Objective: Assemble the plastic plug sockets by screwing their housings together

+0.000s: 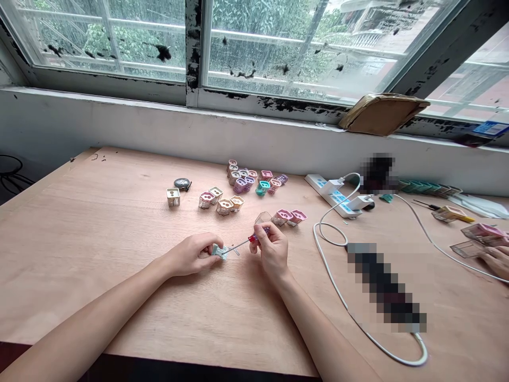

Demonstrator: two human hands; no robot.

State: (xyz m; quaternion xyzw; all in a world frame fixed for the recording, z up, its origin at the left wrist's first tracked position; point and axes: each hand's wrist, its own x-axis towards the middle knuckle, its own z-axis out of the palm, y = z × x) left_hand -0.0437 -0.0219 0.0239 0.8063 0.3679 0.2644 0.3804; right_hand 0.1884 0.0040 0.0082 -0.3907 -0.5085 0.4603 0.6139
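Observation:
My left hand (195,253) rests on the wooden table (79,228) with its fingers pinched on a small pale blue-grey part (219,251). My right hand (270,245) grips a small screwdriver with a red handle (253,239). Its thin metal shaft (237,245) points left and its tip touches the part. A clear plastic piece (263,217) lies just beyond my right hand.
Several small coloured plug-like parts (254,179) lie in clusters at the table's middle, with a dark round object (182,183) to their left. A white power strip (333,195) and looping white cable (338,286) lie to the right. Another person's hand (497,260) rests at the right edge.

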